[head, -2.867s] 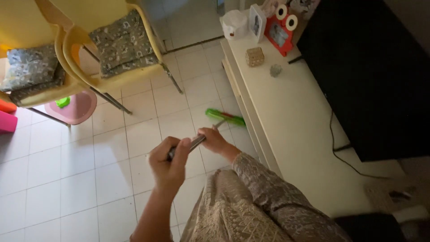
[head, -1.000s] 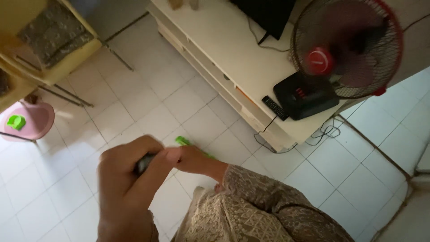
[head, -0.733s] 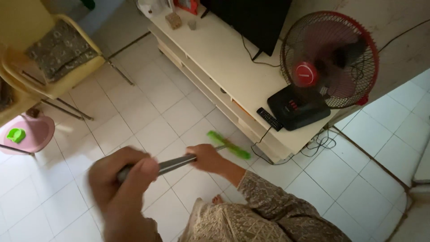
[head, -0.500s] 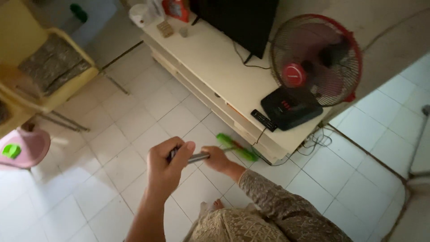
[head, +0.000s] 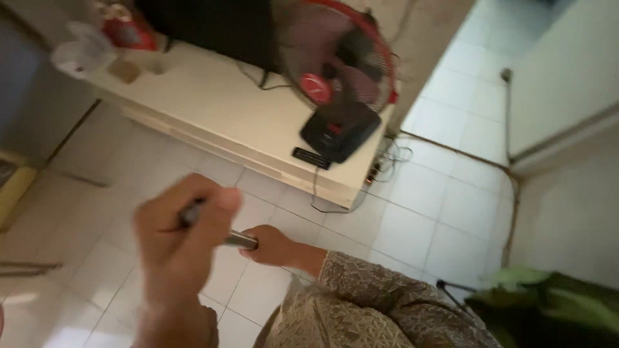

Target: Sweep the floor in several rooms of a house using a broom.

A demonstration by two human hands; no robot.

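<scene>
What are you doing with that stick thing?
A person stands on a white tiled floor and holds a long metal handle with both hands. The left hand is wrapped around it high up, close to the camera, and the right hand grips it lower down. Just ahead is a low white cabinet with a red fan standing on it.

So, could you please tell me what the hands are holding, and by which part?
Both hands grip a slim grey metal pole: the left hand around its upper end, the right hand lower down. Its lower part is hidden.
</scene>
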